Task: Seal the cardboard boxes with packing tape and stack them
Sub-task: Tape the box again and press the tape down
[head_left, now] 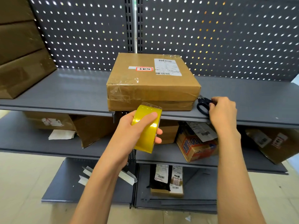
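Observation:
A flat cardboard box (150, 81) with a white shipping label and clear tape on its front left corner lies on the grey upper shelf (72, 91), seemingly on top of a second flat box. My left hand (132, 131) grips a yellow roll of packing tape (148, 128) just below and in front of the box. My right hand (222, 110) curls over the handles of black scissors (203, 105) lying on the shelf at the box's right side.
A stack of brown boxes (21, 50) fills the shelf's far left. Lower shelves hold several opened boxes and parcels (197, 143). A perforated metal back panel (226, 38) rises behind. Pale tiled floor lies below.

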Demonstrator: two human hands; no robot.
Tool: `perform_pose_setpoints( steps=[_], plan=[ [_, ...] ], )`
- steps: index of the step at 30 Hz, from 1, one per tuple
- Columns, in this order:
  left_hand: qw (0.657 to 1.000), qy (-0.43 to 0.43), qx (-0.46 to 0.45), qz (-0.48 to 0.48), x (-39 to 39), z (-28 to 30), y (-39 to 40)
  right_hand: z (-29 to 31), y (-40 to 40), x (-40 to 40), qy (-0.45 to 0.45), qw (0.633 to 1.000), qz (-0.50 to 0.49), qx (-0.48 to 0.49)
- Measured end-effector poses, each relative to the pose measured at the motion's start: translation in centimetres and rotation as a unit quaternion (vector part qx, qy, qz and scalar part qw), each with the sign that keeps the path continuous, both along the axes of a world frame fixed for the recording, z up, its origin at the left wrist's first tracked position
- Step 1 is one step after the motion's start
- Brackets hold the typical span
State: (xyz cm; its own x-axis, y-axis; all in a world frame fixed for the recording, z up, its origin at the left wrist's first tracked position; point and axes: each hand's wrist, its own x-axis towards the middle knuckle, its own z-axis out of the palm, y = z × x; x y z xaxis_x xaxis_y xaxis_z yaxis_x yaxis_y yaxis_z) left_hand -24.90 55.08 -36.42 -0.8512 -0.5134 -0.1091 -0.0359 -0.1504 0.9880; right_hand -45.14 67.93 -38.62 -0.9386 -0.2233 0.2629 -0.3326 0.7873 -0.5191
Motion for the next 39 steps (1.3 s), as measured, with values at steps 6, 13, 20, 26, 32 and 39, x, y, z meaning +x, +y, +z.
perform_pose_setpoints(
  steps=[6, 13, 20, 26, 32, 39],
  plan=[
    [1.000, 0.005, 0.001, 0.002, 0.1, -0.1, 0.0, 0.2, 0.0, 0.1, 0.065, 0.994, 0.019, -0.080],
    [1.000, 0.018, -0.006, 0.008, 0.2, -0.2, -0.1, 5.0, -2.8, 6.3, -0.019, 0.936, 0.252, -0.244],
    [0.999, 0.025, -0.041, 0.025, 1.0, -0.7, -0.9, 3.6, -4.8, 8.5, -0.206, 0.880, 0.411, -0.122],
    [0.997, 0.019, -0.060, 0.042, 1.8, -1.1, -1.6, 2.8, -6.0, 8.8, -0.178, 0.873, 0.406, -0.204],
    [0.998, 0.016, -0.048, 0.020, 2.4, -0.7, -1.9, 2.4, -6.9, 9.0, -0.161, 0.870, 0.414, -0.215],
    [0.998, 0.007, -0.060, -0.004, 3.2, -0.4, -2.8, 2.8, -7.3, 8.8, -0.225, 0.831, 0.469, -0.199]
  ],
)
